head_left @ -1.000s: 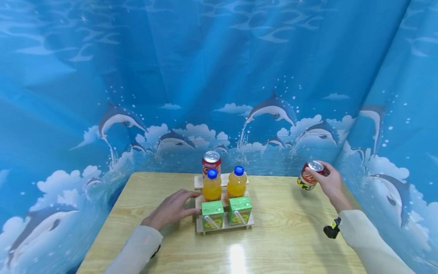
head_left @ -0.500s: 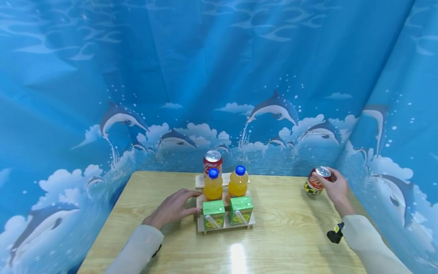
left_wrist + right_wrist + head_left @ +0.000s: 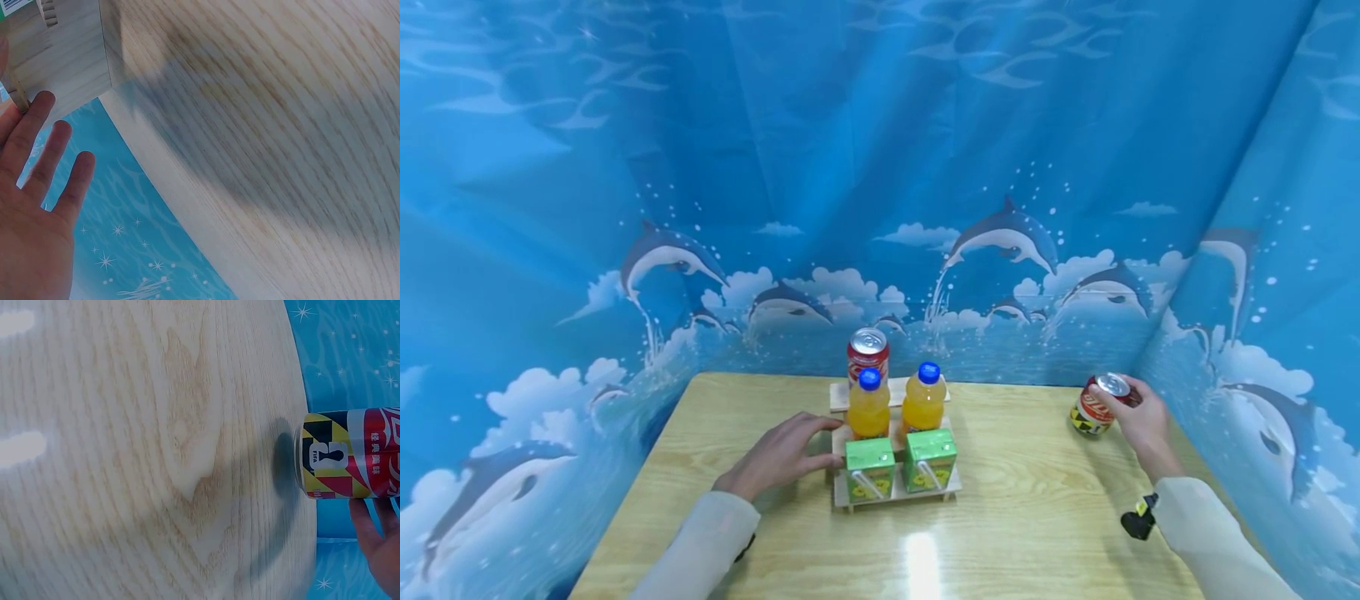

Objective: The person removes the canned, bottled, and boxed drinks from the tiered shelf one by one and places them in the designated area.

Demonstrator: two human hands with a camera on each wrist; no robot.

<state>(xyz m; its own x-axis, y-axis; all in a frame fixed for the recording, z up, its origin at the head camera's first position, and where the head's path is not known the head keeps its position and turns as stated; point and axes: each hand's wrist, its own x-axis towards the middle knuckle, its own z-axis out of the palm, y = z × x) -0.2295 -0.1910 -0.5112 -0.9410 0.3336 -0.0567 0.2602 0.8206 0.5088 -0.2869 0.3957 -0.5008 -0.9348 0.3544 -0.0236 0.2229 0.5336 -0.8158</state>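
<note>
Held can (image 3: 1092,414): three o'clock of rack (image 3: 897,393), right hand (image 3: 1147,427) clamped round it. Left hand (image 3: 778,454): fingers apart, touching rack's nine o'clock edge. Handling: can best carried level, rack braced lightly.

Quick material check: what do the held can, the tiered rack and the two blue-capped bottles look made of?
Held can: metal, probably aluminium; bare silvery lid, glossy printed side.
Tiered rack: likely pale wood, seemingly matte; faint grain lines show in the left wrist view.
Blue-capped bottles: probably clear plastic, as orange shows through smooth walls; the caps look like opaque plastic.
</note>
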